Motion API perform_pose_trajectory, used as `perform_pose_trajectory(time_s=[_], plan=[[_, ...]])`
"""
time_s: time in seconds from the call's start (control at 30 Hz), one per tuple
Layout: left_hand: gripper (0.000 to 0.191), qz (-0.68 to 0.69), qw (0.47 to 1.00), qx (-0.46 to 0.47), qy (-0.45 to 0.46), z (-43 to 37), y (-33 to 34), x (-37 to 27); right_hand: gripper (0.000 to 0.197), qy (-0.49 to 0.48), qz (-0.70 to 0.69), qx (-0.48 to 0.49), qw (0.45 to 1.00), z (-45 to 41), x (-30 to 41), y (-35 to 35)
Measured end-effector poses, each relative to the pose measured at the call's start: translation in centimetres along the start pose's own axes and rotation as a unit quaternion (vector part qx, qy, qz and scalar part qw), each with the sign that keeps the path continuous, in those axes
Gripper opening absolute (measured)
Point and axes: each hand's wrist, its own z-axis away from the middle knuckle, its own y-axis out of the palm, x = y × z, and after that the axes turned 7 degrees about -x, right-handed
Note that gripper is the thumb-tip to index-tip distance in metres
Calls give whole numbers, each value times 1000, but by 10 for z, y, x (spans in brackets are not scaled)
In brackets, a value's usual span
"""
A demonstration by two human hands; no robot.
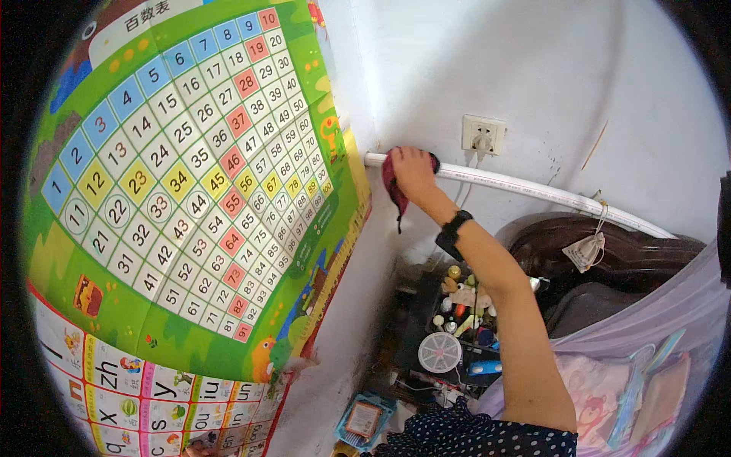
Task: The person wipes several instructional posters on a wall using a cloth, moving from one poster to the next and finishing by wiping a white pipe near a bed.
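My right hand (412, 174) grips a dark red cloth item (398, 200) with black trim, pressed over the white plastic pipe (537, 191). One dark tail of the cloth hangs below the pipe. A black band (454, 234) circles my wrist. The pipe runs along the wall from the corner, down to the right. At the bottom edge, a small skin-toned shape, likely my left hand (200, 447), covers part of a letter chart (154, 400); its fingers are mostly cut off. Above that hangs a green number chart (188, 171).
Just above the pipe is a wall socket (483, 136) with a plug and cord. A small pouch (585, 251) hangs from the pipe before a dark headboard (605, 245). Below are a cluttered black stand, a round white fan-like grille (440, 352), a blue basket (365, 420) and a lilac net (674, 303).
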Motion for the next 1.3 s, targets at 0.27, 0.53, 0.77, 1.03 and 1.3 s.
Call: perform_pose_trajectory(time_s=[0.27, 0.53, 0.77, 1.03, 1.3], plan=[[34, 72, 993, 2, -96, 2, -3, 8, 25, -14, 67, -27, 997, -27, 46, 29], [33, 42, 999, 7, -23, 2, -5, 9, 41, -94, 49, -87, 990, -1, 33, 12], [36, 24, 1000, 10, -10, 2, -3, 7, 38, -147, 53, -151, 976, 9, 27, 11], [37, -9, 999, 5, 42, 0, -5, 23, 19, -30, -62, 7, 998, -29, 22, 17], [36, 21, 1000, 18, -10, 0, -7, 23, 33, -32, 16, 19, 999, 22, -26, -22]])
